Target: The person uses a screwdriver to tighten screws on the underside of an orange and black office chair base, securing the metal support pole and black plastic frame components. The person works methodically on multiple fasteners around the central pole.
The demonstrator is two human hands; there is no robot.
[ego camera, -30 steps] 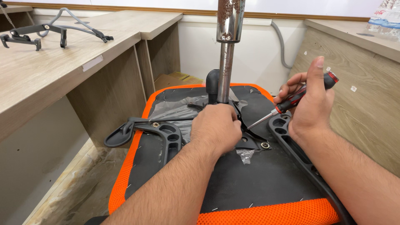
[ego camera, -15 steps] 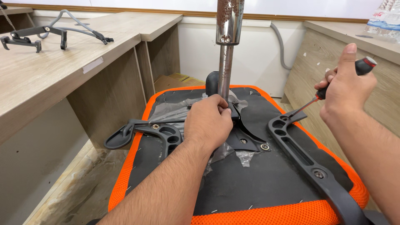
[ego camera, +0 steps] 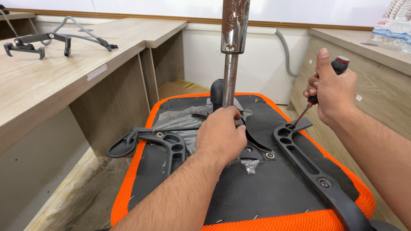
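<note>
Orange mesh edging borders the upturned chair seat (ego camera: 141,171) that fills the lower centre of the frame, its black underside facing up. At the bottom right, a black plastic armrest bracket (ego camera: 319,175) lies diagonally across the seat, running from the lower right corner up toward the centre right; a bolt head shows partway along it. At the centre left, a second armrest bracket (ego camera: 165,141) lies on the seat with its curved end hanging over the orange edge.

In the middle of the frame, the left hand (ego camera: 220,134) rests palm down on the black seat mechanism plate (ego camera: 257,137), fingers curled around the base of the gas lift column (ego camera: 231,55), which rises upright to the top edge and carries rust spots on its wider upper tube. Crumpled clear plastic film (ego camera: 180,117) lies on the seat just left of the column.

At the right centre, the right hand (ego camera: 332,92) is closed in a fist around a screwdriver (ego camera: 319,92) with a black and red handle, thumb raised along it. The shaft slants down and left, and its tip meets the upper end of the right armrest bracket.

Farther off, wooden desks flank the seat. On the desk (ego camera: 43,81) at the upper left lie grey and black chair frame parts (ego camera: 47,40). A grey hose (ego camera: 287,53) hangs on the white wall behind.
</note>
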